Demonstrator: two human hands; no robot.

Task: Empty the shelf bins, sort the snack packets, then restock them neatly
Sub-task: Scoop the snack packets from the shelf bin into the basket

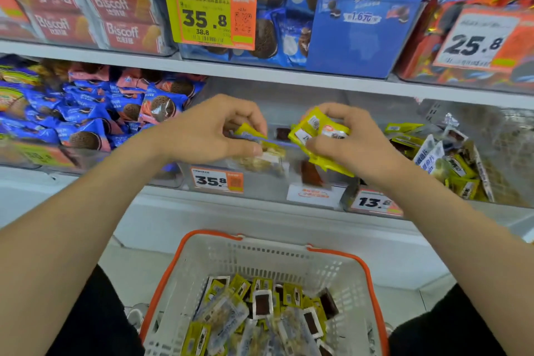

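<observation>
Both hands reach into the clear middle shelf bin point(260, 185). My left hand point(208, 130) pinches a yellow and clear snack packet point(260, 143) between thumb and fingers. My right hand point(344, 136) grips a bunch of yellow snack packets point(318, 131), several of them fanned out under the palm. A few brown packets point(310, 172) lie loose in the bin below the hands. Beneath my arms stands a white basket with an orange rim point(364, 266), holding several yellow, clear and brown packets point(260, 315).
The bin to the right point(450, 159) holds mixed yellow and white packets. The left bin point(95, 113) is full of blue and pink cookie packs. The upper shelf carries Biscoff boxes point(86, 3), blue cookie packs and price signs. Price tags point(216, 180) hang on the bin fronts.
</observation>
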